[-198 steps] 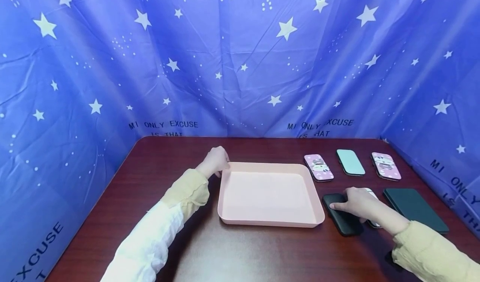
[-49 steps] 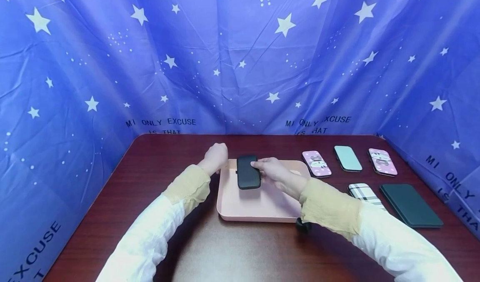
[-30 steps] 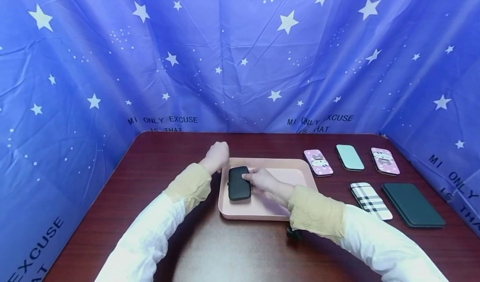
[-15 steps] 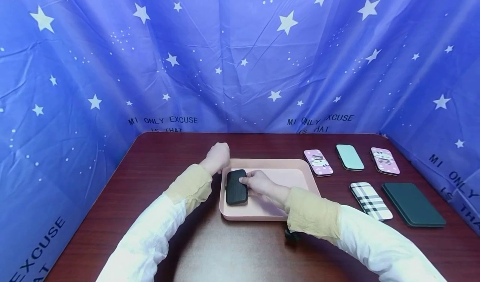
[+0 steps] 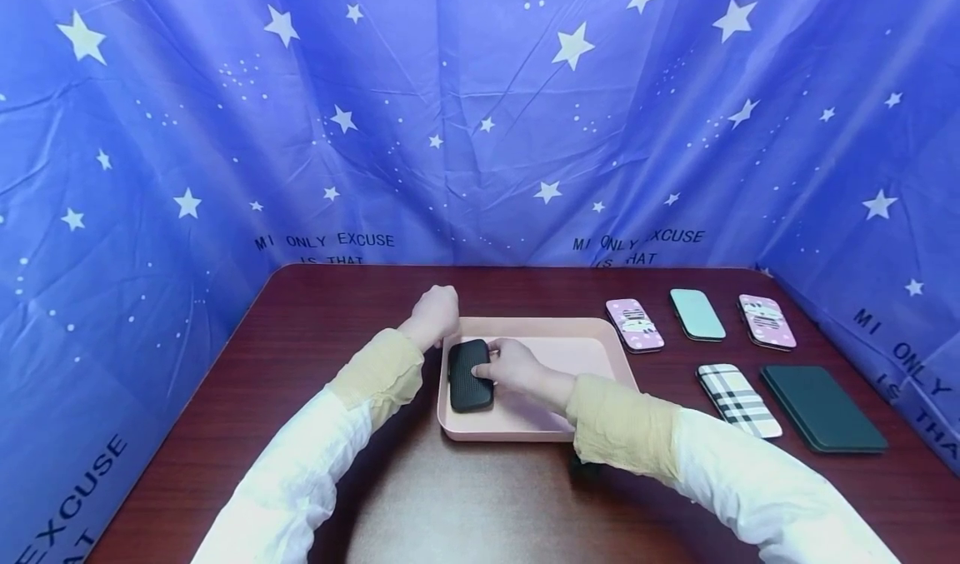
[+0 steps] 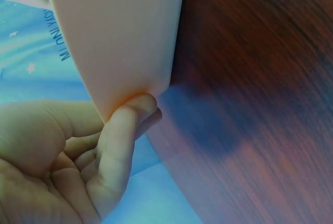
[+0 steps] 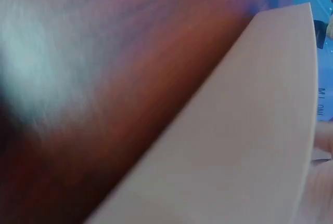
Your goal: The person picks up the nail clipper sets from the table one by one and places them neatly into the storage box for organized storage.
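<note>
A shallow pink tray [image 5: 517, 326] stands mid-table. My left hand [image 5: 437, 310] is at its far left corner; in the left wrist view, thumb and fingers [image 6: 117, 154] pinch the tray wall [image 6: 119, 31]. A black ribbed case [image 5: 469, 385] with rounded corners lies lengthwise along the tray's left side. My right hand [image 5: 517, 368] reaches over the tray and holds this case by its right edge, thumb on top; the other fingers are mostly hidden. In the right wrist view the tray's outer wall [image 7: 234, 109] blocks most of the hand.
Right of the tray lie two pink patterned cases [image 5: 635, 325] [image 5: 766, 321] with a mint-green case [image 5: 697, 314] between them. Nearer are a plaid case [image 5: 738, 400] and a larger dark green flat case [image 5: 823, 408]. A blue star-printed curtain [image 5: 495, 89] surrounds the table [image 5: 337, 297].
My right hand has carried the black case from beside the plaid case leftward and down into the tray. Lately its thumb has slid slightly nearer. My left hand has stayed at the tray corner.
</note>
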`<state>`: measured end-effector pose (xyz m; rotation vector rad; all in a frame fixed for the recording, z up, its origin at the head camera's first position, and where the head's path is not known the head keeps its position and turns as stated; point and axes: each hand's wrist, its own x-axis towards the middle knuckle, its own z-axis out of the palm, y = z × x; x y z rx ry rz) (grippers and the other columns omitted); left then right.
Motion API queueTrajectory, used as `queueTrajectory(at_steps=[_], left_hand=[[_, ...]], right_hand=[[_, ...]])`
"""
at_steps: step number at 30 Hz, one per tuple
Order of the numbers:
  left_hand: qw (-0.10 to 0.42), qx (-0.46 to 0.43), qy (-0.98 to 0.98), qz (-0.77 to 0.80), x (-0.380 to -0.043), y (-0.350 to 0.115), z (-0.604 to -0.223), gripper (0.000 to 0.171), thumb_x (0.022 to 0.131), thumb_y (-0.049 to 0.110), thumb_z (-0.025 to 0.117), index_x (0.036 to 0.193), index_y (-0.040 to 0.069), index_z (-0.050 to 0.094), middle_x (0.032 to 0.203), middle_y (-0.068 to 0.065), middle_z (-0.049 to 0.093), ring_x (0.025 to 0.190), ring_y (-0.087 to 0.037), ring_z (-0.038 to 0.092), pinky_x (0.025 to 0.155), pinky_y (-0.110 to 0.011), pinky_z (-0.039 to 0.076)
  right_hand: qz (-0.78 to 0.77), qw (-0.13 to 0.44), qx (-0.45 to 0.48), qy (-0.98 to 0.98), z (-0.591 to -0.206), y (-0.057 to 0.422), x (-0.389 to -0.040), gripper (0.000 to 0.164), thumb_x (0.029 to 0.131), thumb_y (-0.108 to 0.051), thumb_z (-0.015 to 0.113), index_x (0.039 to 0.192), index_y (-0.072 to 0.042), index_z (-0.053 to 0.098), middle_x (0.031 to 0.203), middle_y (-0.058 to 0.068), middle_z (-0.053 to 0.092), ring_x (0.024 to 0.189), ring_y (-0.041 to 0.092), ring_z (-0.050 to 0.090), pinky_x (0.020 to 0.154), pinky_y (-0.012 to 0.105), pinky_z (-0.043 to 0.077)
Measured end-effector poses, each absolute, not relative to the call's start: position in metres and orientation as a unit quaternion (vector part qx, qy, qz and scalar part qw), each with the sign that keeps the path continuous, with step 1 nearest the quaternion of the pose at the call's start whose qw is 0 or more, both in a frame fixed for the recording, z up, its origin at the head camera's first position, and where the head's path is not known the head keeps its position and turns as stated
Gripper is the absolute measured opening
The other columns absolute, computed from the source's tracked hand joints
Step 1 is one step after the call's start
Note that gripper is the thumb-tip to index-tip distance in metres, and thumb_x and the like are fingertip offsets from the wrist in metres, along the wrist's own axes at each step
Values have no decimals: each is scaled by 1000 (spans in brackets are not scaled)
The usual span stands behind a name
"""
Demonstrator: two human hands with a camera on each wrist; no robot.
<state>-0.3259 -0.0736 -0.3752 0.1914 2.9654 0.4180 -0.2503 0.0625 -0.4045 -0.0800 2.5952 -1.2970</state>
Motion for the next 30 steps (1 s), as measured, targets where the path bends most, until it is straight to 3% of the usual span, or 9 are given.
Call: queueTrajectory(at_steps=[5,9,12,20,27,30], left_hand=[[68,61,985,144,-326,-74,-375,10,78,-5,56,83,0,62,83,-21,70,34,-15,58,35,-23,50],[66,63,986,142,-325,-74,-374,10,81,-5,55,86,0,62,83,-21,70,34,-14,58,35,-23,50],[66,68,986,135,-325,-74,-373,10,81,-4,55,87,-1,62,79,-21,70,33,-14,57,35,-23,50],[68,72,987,126,-325,-73,-373,14,80,-5,55,91,-2,62,78,-19,70,34,-14,58,35,-23,50],[63,71,989,115,-324,-71,-375,14,77,-4,57,91,-1,62,76,-17,70,34,-14,58,34,-22,50],[64,69,989,117,-323,-71,-375,13,77,-4,58,90,-1,62,79,-18,70,34,-14,58,34,-23,49]], right_hand=[[-381,116,-61,915,-400,64,-252,52,72,-15,78,113,9,58,86,11,68,75,16,62,70,25,54],[-388,133,-60,910,-399,64,-251,48,74,-15,78,109,9,56,77,10,64,54,13,62,50,24,55],[-402,145,-57,902,-398,64,-251,40,74,-11,77,102,9,55,74,12,62,47,17,62,43,28,56],[-402,150,-63,901,-396,64,-250,35,72,-9,76,90,7,51,74,15,59,49,20,62,42,29,56],[-363,125,-70,921,-397,63,-246,36,72,-11,78,91,7,53,75,13,59,52,21,63,41,27,55],[-323,101,-87,937,-397,63,-244,39,72,-15,80,94,6,54,75,11,60,60,19,64,49,25,57]])
